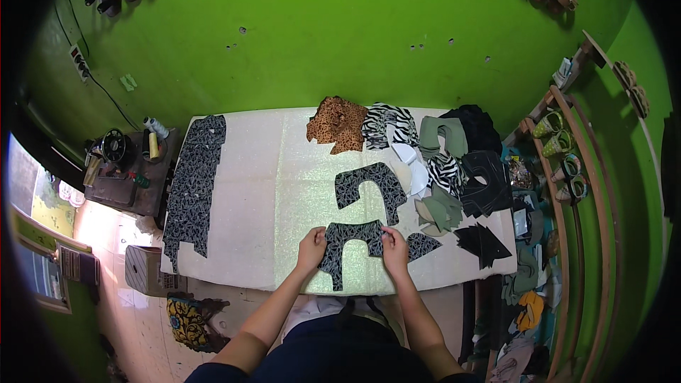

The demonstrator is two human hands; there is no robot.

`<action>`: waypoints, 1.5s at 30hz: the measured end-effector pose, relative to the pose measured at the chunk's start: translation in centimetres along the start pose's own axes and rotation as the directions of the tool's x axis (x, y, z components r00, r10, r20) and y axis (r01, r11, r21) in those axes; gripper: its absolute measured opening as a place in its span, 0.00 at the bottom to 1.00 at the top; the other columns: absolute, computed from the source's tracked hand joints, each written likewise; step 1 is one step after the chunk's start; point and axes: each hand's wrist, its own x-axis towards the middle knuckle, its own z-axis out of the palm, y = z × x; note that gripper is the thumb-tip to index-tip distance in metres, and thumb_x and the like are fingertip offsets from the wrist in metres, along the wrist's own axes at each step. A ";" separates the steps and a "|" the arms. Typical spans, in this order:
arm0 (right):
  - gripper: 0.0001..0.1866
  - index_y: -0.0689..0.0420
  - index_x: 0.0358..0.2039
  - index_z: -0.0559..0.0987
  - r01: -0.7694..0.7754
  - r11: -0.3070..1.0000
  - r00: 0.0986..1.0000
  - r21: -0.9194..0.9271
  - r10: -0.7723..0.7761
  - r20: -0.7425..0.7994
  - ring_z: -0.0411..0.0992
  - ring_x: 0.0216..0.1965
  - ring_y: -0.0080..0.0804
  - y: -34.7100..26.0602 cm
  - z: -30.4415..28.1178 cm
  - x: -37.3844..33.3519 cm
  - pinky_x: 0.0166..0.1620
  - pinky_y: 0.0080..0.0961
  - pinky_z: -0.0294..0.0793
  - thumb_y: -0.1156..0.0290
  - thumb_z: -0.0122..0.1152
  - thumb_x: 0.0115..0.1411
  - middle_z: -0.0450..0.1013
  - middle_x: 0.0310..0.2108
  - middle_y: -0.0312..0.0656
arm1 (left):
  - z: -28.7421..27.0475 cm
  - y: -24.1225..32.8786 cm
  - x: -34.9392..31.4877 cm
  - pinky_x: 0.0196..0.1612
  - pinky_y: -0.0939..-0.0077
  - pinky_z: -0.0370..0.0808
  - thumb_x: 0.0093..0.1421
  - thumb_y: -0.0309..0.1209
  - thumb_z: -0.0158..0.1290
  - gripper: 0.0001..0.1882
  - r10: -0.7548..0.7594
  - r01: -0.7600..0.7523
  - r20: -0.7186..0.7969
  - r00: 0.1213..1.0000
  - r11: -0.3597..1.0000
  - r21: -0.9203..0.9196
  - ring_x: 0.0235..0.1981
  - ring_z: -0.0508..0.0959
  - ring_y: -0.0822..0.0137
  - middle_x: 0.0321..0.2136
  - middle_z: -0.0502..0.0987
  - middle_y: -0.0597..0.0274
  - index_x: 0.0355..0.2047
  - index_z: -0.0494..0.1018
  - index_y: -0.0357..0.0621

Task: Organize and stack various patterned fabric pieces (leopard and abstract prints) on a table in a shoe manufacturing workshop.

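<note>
My left hand (312, 248) pinches the left edge of a curved, U-shaped cut piece (352, 231) in black and grey pattern. My right hand (394, 247) grips the same piece at its right edge, over the near part of the table. Just beyond lies a second curved patterned piece (369, 174). A pointed piece (421, 245) of like pattern sits right beside my right hand. Along the table's left side runs an overlapping row of patterned pieces (193, 177).
The pale table (245, 198) stands against a green wall. Stacked at its right are leopard-print pieces (337, 124), zebra-print pieces (388, 125), olive pieces (441, 209) and black pieces (486, 181). A sewing machine's dark stand (131, 188) is left; a wooden rack (564, 241) with shoes is right.
</note>
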 end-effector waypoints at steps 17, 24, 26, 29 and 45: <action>0.22 0.57 0.51 0.67 0.371 0.640 0.929 -0.673 -0.248 0.276 0.53 0.58 0.48 2.7 1.1 -6.9 0.58 0.47 0.51 0.67 0.50 0.54 0.58 0.56 0.48 | 1.6 -2.4 -7.6 0.56 0.53 0.55 0.48 0.35 0.50 0.25 0.421 -0.497 0.293 0.858 0.541 0.679 0.56 0.60 0.52 0.52 0.61 0.43 0.48 0.66 0.38; 0.22 0.60 0.49 0.67 0.295 0.602 0.951 -0.742 -0.256 0.170 0.53 0.58 0.48 3.5 -6.2 -3.0 0.58 0.42 0.52 0.70 0.52 0.52 0.58 0.54 0.52 | 6.2 2.2 -7.4 0.50 0.60 0.62 0.50 0.35 0.50 0.20 0.465 -0.578 0.352 0.812 0.560 0.594 0.48 0.67 0.55 0.46 0.67 0.49 0.43 0.69 0.42; 0.23 0.59 0.50 0.66 0.276 0.589 0.956 -0.759 -0.249 0.154 0.53 0.58 0.48 3.7 -8.2 -2.1 0.58 0.42 0.52 0.70 0.53 0.52 0.58 0.54 0.52 | 8.7 2.9 -7.1 0.44 0.62 0.66 0.49 0.35 0.50 0.16 0.458 -0.590 0.374 0.807 0.606 0.533 0.42 0.70 0.56 0.39 0.70 0.53 0.38 0.70 0.42; 0.26 0.59 0.52 0.65 0.239 0.574 0.966 -0.784 -0.220 0.133 0.53 0.58 0.49 4.1 -10.4 -0.7 0.57 0.42 0.52 0.66 0.55 0.51 0.57 0.54 0.54 | 12.4 4.9 -6.8 0.41 0.63 0.66 0.49 0.36 0.51 0.14 0.451 -0.600 0.397 0.799 0.626 0.497 0.39 0.71 0.57 0.36 0.71 0.54 0.34 0.71 0.41; 0.29 0.58 0.49 0.65 0.236 0.727 0.971 -0.644 -0.202 0.128 0.63 0.44 0.45 6.4 -14.0 -0.7 0.46 0.40 0.62 0.73 0.63 0.44 0.64 0.40 0.47 | 18.0 5.8 -7.9 0.42 0.60 0.69 0.51 0.29 0.50 0.23 0.101 -0.161 0.235 0.967 0.954 0.253 0.38 0.72 0.45 0.40 0.69 0.38 0.46 0.59 0.33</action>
